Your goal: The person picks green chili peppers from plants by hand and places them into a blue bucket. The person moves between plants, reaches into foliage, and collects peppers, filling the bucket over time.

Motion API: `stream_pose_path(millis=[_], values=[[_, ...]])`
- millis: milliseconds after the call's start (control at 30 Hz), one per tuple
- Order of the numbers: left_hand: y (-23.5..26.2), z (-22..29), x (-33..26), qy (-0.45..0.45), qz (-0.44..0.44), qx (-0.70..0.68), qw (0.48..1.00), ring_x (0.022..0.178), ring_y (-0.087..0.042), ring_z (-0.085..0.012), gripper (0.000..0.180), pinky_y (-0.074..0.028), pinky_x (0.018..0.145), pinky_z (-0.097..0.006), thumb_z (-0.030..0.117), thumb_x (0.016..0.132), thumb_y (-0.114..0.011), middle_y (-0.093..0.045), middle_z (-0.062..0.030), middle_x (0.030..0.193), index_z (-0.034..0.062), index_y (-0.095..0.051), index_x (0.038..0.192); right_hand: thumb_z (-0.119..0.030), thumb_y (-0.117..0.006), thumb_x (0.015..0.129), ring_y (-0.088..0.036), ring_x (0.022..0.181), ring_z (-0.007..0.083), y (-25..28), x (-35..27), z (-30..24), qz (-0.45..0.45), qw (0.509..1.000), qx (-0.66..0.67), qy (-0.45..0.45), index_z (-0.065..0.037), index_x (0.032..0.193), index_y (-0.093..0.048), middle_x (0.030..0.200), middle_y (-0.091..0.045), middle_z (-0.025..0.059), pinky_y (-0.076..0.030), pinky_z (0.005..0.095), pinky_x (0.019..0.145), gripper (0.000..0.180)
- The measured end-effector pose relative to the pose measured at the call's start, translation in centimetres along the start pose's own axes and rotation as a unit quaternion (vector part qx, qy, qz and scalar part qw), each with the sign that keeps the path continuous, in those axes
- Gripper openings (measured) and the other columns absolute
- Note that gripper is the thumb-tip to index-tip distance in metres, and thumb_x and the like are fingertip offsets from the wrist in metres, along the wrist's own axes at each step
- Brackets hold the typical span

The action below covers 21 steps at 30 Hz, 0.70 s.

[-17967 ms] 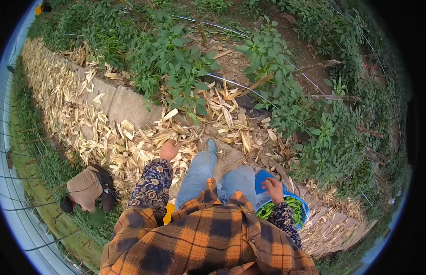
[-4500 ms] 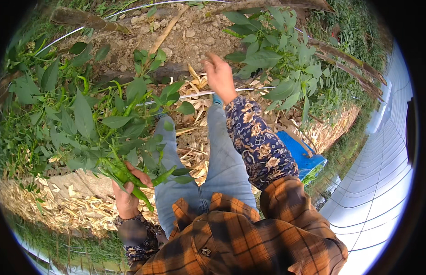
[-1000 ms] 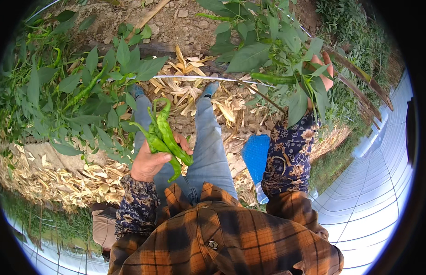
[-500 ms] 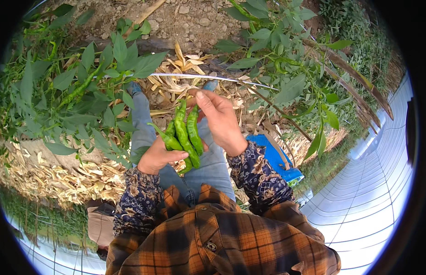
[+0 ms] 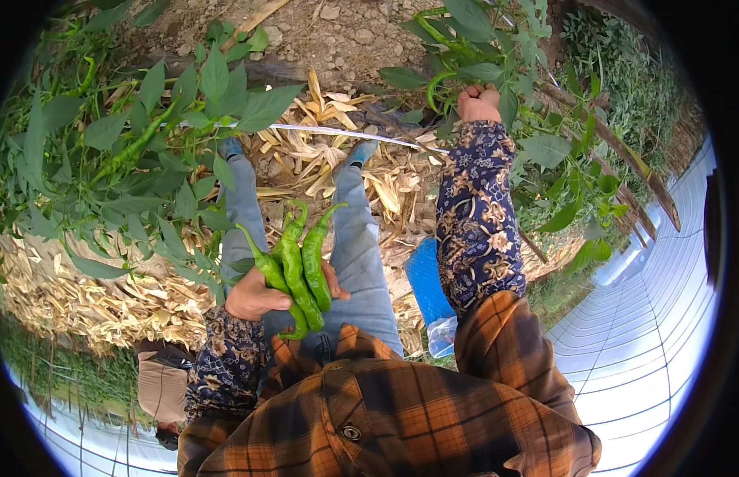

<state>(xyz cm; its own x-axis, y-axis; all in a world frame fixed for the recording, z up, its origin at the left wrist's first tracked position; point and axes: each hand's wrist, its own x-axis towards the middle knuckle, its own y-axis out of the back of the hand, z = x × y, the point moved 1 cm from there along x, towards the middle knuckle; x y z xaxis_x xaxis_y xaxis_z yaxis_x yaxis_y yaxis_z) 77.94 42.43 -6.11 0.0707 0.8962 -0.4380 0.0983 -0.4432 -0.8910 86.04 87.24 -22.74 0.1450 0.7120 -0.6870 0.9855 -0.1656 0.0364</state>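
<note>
Three long green peppers (image 5: 296, 266) sat gathered in the left hand (image 5: 254, 296), grip closed around them. Right hand (image 5: 479, 102), beyond those peppers, closed among pepper plant (image 5: 496, 48) leaves; more picking apparently remained.

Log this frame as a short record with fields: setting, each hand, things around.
setting: outdoor plant row, dry husk mulch on the ground
left hand: shut around a bunch of long green peppers, held above the lap
right hand: raised into the pepper plant on the right, fingers curled among the leaves; what it grips is hidden
near left: leafy plant with a pepper hanging on it
near right: blue container beside the leg
below left: tan bag
</note>
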Motion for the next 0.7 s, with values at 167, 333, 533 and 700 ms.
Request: stream_pose_path(millis=[167, 333, 533, 700], values=[[-0.3, 1.3, 1.3, 0.024, -0.072, 0.031, 0.997, 0.118, -0.056, -0.0385, 0.082, -0.039, 0.105, -0.054, 0.030, 0.069, -0.078, -0.056, -0.0241, 0.123, -0.0046, -0.042, 0.135, -0.011, -0.050, 0.098, -0.026, 0.049, 0.0092, -3.5, -11.7, -7.3, -0.043, 0.965, -0.171, 0.194, -0.004, 0.083, -0.056, 0.059, -0.036, -0.0041, -0.021, 0.0280, 0.046, 0.018], [-1.9, 3.1, 3.0, -0.083, 0.018, 0.091, 0.992, 0.119, -0.057, -0.0342, 0.080, -0.041, 0.103, -0.047, 0.030, 0.065, -0.081, -0.058, -0.0215, 0.124, -0.0040, -0.047, 0.130, -0.016, -0.058, 0.098, -0.041, 0.057, 0.0027, -1.5, -28.4, -3.8, -0.426, 0.807, -0.410, -0.005, 0.001, 0.096, -0.069, 0.072, -0.060, -0.0021, -0.031, 0.0206, 0.051, 0.020], [-1.9, 1.8, 0.9, 0.038, -0.035, 0.067, 0.996, 0.112, -0.059, -0.0336, 0.075, -0.044, 0.098, -0.047, 0.025, 0.067, -0.080, -0.057, -0.0242, 0.125, -0.0021, -0.047, 0.128, -0.014, -0.061, 0.096, -0.057, 0.065, 0.0094, -0.1, -33.8, -7.9, -0.498, 0.681, -0.537, -0.019, 0.003, 0.114, -0.064, 0.074, -0.063, 0.0017, -0.047, 0.0251, 0.061, 0.025], [-3.4, -0.2, -1.6, 0.033, -0.104, -0.021, 0.994, 0.111, -0.058, -0.0391, 0.076, -0.040, 0.100, -0.053, 0.020, 0.072, -0.076, -0.055, -0.0293, 0.124, -0.0007, -0.040, 0.136, -0.016, -0.053, 0.100, -0.063, 0.076, 0.0081, -2.6, -26.4, -24.8, -0.253, 0.666, -0.530, 0.460, 0.003, 0.114, -0.067, 0.079, -0.068, 0.0034, -0.049, 0.0232, 0.070, 0.027]])
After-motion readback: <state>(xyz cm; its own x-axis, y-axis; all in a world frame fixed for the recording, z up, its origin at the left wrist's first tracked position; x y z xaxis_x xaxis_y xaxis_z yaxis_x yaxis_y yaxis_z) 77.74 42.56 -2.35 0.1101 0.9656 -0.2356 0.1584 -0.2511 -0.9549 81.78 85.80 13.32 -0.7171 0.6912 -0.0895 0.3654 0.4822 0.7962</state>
